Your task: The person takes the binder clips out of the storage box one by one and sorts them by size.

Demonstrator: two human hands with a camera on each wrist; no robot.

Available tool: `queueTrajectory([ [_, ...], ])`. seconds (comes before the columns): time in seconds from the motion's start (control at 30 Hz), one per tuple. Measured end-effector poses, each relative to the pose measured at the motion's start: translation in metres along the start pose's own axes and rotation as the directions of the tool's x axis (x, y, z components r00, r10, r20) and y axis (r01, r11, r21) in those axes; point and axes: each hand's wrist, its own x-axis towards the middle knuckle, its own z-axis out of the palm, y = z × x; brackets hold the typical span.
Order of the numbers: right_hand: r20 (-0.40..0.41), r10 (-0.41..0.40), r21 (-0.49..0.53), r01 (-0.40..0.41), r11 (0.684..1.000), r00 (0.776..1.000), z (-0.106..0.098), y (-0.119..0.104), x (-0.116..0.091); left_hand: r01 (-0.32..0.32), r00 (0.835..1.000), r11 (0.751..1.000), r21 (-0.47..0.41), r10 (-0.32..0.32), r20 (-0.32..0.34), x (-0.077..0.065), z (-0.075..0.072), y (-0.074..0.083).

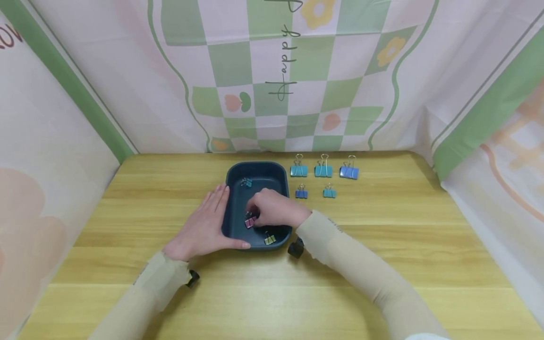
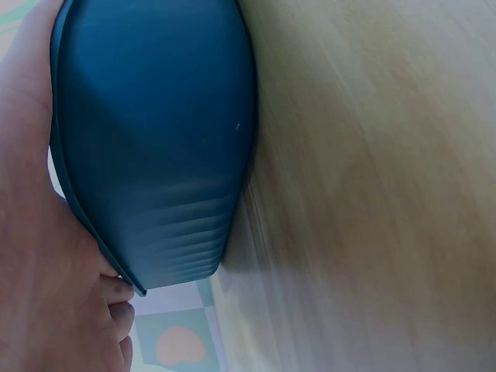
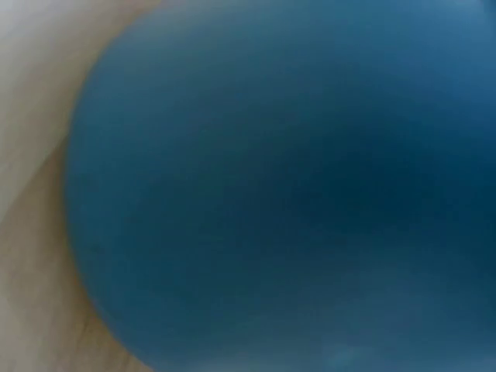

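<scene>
A dark blue tray stands on the wooden table, its outer wall filling much of both wrist views. My left hand rests along the tray's left side, fingers straight, thumb stretched across the near rim. Reaching in over the right rim, my right hand has curled fingers at a pink binder clip and pinches it; the fingertips are partly hidden. Also inside the tray are a small teal binder clip at the far end and a yellow binder clip at the near right corner. The right wrist view does not show the hand.
Right of the tray, a back row holds two teal binder clips and a larger blue binder clip. In front of them sit a small blue binder clip and a small teal one. A patterned curtain hangs behind the table.
</scene>
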Motion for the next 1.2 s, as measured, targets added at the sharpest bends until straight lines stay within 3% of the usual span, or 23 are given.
queueTrajectory([
  [0.7, 0.001, -0.01, -0.019, 0.01, 1.0, 1.0, 0.009, -0.003, -0.002, -0.008, 1.0, 1.0, -0.004, 0.008, -0.01, 0.0, -0.002, 0.001],
  [1.03, -0.108, -0.011, -0.038, 0.007, 0.999, 0.994, -0.003, -0.003, -0.006, -0.007, 1.0, 1.0, -0.011, 0.006, -0.012, -0.001, -0.001, 0.002],
  [1.2, -0.185, 0.004, 0.024, 0.0, 1.0, 0.983, -0.013, 0.001, -0.013, 0.006, 1.0, 1.0, -0.014, -0.006, -0.008, -0.001, -0.001, 0.003],
])
